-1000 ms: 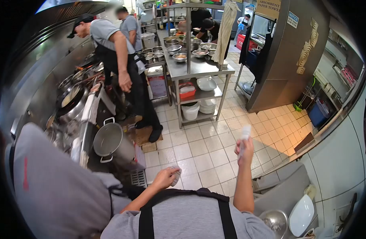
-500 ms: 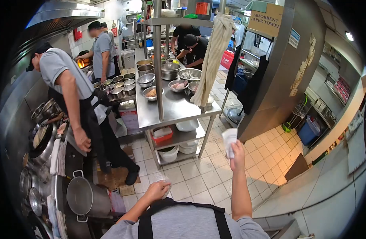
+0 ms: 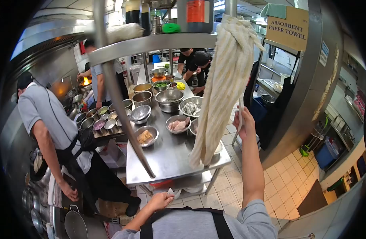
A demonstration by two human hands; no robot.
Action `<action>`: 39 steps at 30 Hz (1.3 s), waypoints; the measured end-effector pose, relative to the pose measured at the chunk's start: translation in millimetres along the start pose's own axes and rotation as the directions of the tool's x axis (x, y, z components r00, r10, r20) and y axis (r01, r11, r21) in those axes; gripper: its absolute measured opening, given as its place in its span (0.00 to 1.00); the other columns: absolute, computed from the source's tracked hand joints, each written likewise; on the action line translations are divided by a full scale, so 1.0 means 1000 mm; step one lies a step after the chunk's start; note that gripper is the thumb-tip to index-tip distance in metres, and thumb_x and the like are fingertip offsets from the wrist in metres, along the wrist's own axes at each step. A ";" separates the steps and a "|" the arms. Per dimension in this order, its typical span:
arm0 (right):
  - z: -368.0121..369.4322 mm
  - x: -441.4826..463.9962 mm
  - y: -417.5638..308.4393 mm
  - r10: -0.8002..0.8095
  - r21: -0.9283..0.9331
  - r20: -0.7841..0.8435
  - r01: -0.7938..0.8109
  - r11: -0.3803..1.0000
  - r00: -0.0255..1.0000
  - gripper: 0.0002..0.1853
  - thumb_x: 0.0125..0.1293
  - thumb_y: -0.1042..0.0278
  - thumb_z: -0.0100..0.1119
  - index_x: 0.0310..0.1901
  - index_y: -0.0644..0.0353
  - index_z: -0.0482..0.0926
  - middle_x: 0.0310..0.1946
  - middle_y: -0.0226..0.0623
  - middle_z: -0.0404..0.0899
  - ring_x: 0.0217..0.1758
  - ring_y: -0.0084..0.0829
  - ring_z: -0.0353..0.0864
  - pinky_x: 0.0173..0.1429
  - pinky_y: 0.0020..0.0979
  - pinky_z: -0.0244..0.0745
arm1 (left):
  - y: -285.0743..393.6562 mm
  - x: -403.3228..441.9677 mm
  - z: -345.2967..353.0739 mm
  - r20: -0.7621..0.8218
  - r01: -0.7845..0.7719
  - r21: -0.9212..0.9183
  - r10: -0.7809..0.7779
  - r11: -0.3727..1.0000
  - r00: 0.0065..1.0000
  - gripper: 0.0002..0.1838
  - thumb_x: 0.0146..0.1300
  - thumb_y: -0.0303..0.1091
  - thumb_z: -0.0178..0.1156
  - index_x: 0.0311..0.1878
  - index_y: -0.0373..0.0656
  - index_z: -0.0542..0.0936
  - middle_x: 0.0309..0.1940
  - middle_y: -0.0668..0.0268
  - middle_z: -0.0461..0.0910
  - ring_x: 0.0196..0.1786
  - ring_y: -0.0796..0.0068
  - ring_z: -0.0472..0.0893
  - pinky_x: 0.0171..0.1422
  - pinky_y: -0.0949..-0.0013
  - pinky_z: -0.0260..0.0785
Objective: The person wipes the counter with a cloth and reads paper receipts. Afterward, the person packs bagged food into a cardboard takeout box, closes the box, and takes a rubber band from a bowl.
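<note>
My right hand is raised just right of a hanging cream towel, its fingers closed on a printed paper slip seen nearly edge-on. Low in front of my chest, my left hand pinches a small white piece of paper; only its corner shows. Beyond both hands stands a steel table. On it are a bowl of raw meat, a bowl of orange-brown food and a bowl of grey-white food. The towel covers part of another bowl.
A steel shelf crosses above the table on posts. At left, a co-worker stands by the stove line, near a big pot. Others work farther back, one near a flame. A steel-clad wall rises at right.
The table, shelf and towel now appear much closer. My right hand is higher, with the slip turned edge-on beside the towel. My left hand stays low, still pinching paper.
</note>
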State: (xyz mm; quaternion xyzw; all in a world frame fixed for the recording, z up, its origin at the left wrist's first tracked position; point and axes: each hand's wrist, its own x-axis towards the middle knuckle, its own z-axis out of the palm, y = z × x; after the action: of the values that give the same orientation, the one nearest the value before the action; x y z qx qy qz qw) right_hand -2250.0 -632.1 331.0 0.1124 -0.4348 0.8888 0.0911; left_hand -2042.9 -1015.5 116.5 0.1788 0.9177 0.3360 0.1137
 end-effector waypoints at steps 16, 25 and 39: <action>0.104 0.397 0.040 0.121 0.155 0.583 -0.256 0.954 0.803 0.06 0.64 0.65 0.60 0.41 0.53 0.77 0.28 0.29 0.76 0.21 0.22 0.68 0.25 0.27 0.65 | 0.094 0.090 0.085 -0.340 0.617 -0.282 -0.678 0.735 0.652 0.16 0.62 0.46 0.59 0.46 0.48 0.83 0.33 0.60 0.84 0.37 0.66 0.84 0.43 0.66 0.74; 0.098 0.426 0.084 -0.245 0.050 0.505 0.255 0.966 0.828 0.14 0.66 0.61 0.57 0.50 0.57 0.76 0.35 0.30 0.77 0.30 0.25 0.76 0.31 0.28 0.73 | 0.161 0.094 0.123 -0.559 0.610 -0.399 -0.709 0.685 0.430 0.16 0.63 0.42 0.51 0.43 0.44 0.82 0.36 0.51 0.81 0.40 0.50 0.80 0.46 0.54 0.73; -0.014 -0.063 0.363 0.619 -0.701 0.704 0.198 0.685 0.350 0.14 0.68 0.63 0.53 0.52 0.58 0.74 0.35 0.34 0.78 0.27 0.25 0.77 0.27 0.27 0.71 | 0.218 -0.207 0.194 -0.403 -0.117 -0.682 -0.504 0.722 -0.764 0.20 0.67 0.38 0.53 0.59 0.44 0.76 0.49 0.58 0.79 0.49 0.69 0.79 0.56 0.68 0.70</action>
State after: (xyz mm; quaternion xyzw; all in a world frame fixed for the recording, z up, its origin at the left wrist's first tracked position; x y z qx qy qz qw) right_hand -2285.6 -845.1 32.2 0.4771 -0.7141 0.4421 -0.2589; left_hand -1736.0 -832.9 133.3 -0.5643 0.3699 0.3810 -0.6321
